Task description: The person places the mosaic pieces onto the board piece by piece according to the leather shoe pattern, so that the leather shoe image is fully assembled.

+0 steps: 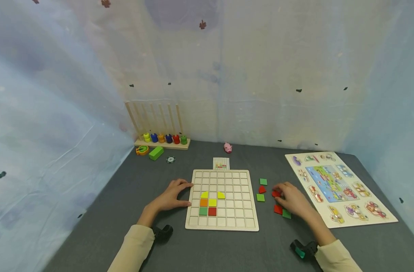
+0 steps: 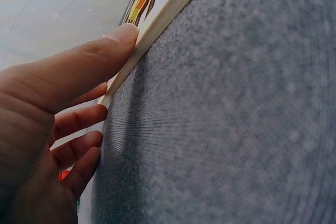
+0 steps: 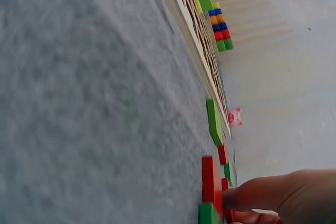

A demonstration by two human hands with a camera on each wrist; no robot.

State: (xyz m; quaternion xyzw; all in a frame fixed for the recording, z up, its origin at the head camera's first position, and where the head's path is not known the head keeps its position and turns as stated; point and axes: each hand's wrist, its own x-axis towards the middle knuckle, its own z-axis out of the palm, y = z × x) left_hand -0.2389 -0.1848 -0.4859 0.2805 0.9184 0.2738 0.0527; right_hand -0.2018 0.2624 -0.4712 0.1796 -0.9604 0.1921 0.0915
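A pale wooden grid board [image 1: 234, 226] lies on the dark table, with yellow, orange, green and red tiles in several of its squares. My left hand [image 1: 171, 196] rests at the board's left edge; its thumb and fingertips touch the rim, fingers loosely extended. Right of the board, my right hand [image 1: 293, 198] pinches a red tile [image 1: 275, 193] between thumb and fingers, low at the table. Nearest to that hand lie another red tile [image 1: 278, 209] and a green tile [image 1: 286, 214]. In the right wrist view the thumb [image 3: 252, 195] partly hides the pinched tile.
Two green tiles and a red piece [image 1: 262, 189] lie beside the board. A small pattern card [image 1: 221, 163] touches its far edge. Behind stand a pink pig [image 1: 227, 147], a pegged ring stand [image 1: 162, 144] and a green block [image 1: 156, 153]. A picture puzzle [image 1: 360, 222] lies far right.
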